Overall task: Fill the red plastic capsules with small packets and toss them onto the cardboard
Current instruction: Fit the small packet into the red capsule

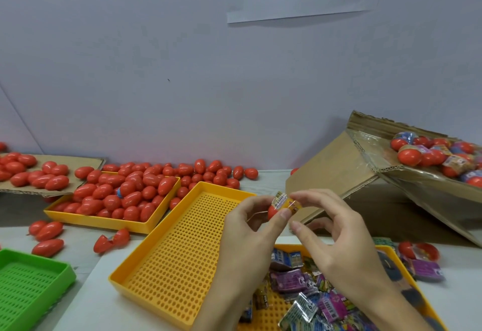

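Note:
My left hand (250, 229) grips a red capsule half (273, 212) between thumb and fingers, above the right edge of an empty perforated yellow tray (177, 250). My right hand (328, 229) pinches a small yellow packet (285, 201) whose lower end sits in the mouth of that capsule. More small packets (300, 291) fill a yellow tray (388, 251) under my wrists. The sloped cardboard (336, 163) at the right carries filled capsules (427, 156) at its top.
A yellow tray (104, 221) heaped with red capsules (125, 195) stands at the left, with more capsules along the wall and on a flat cardboard sheet (86, 161). A green tray (28, 289) sits at the front left. Loose capsules and a purple packet (425, 269) lie nearby.

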A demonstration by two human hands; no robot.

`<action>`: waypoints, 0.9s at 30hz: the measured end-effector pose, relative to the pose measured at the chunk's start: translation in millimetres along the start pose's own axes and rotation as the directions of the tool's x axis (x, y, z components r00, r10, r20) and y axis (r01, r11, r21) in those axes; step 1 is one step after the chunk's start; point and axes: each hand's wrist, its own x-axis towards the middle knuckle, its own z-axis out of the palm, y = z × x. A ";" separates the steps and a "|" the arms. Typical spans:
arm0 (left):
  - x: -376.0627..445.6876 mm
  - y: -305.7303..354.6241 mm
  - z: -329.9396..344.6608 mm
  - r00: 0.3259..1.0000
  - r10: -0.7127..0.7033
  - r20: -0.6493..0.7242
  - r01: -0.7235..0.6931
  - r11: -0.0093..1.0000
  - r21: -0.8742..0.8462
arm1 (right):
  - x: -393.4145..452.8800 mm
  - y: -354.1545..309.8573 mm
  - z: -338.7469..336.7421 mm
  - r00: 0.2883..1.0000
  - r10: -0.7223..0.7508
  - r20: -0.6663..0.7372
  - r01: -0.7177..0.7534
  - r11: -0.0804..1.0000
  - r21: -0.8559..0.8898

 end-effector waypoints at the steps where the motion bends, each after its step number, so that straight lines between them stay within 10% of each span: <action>1: 0.0 0.1 0.4 0.999 -0.037 -0.006 0.037 0.997 -0.072 | 0.0 0.8 0.0 1.000 -0.014 -0.002 0.014 0.999 -0.050; 9: -1.0 0.4 2.9 0.985 -0.164 0.050 0.171 0.941 -0.292 | 0.5 0.2 3.7 0.991 -0.129 -0.048 0.103 0.925 -0.365; 27: -0.9 8.1 4.4 0.950 -0.203 0.236 0.266 0.923 -0.277 | 0.2 -4.6 1.6 0.993 -0.111 -0.027 0.101 0.968 -0.231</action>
